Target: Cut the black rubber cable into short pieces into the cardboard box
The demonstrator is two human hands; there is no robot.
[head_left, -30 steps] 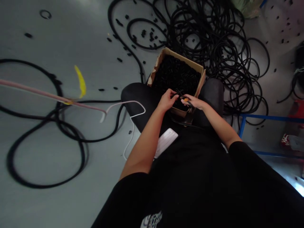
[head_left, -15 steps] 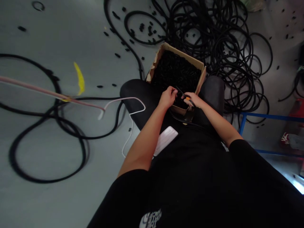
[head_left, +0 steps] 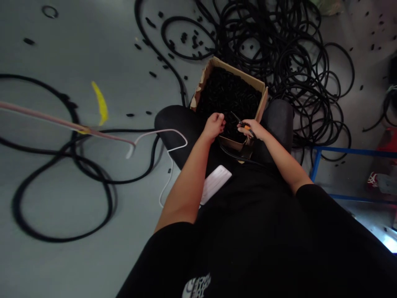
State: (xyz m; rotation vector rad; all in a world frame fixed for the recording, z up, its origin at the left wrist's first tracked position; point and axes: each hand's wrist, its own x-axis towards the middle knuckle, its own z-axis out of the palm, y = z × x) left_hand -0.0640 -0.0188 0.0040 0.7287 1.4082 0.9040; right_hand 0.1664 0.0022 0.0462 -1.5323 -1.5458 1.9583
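Note:
My right hand (head_left: 250, 127) grips a pair of scissors (head_left: 236, 117) with black and orange handles, the dark blades pointing up and left over the box. To its left, my left hand (head_left: 215, 125) is closed, and whatever is in its fingers is hidden. Just below that hand, a black hose (head_left: 237, 157) curves across my lap; I cannot tell whether the fingers hold its end. Both hands are over the near side of an open cardboard box (head_left: 239, 73) between my knees. Short black hose pieces (head_left: 229, 89) fill the box.
A tangle of black hose (head_left: 279, 54) spreads behind the box, with cut pieces scattered around. Larger hose loops (head_left: 18, 207) lie on the left floor. A white power bank (head_left: 216, 182) rests on my lap, near a white cable (head_left: 178, 147). A blue frame (head_left: 316, 163) stands right.
My left hand has drawn back slightly to the left, widening the space between it and the scissors. My right hand still holds the scissors in nearly the same place.

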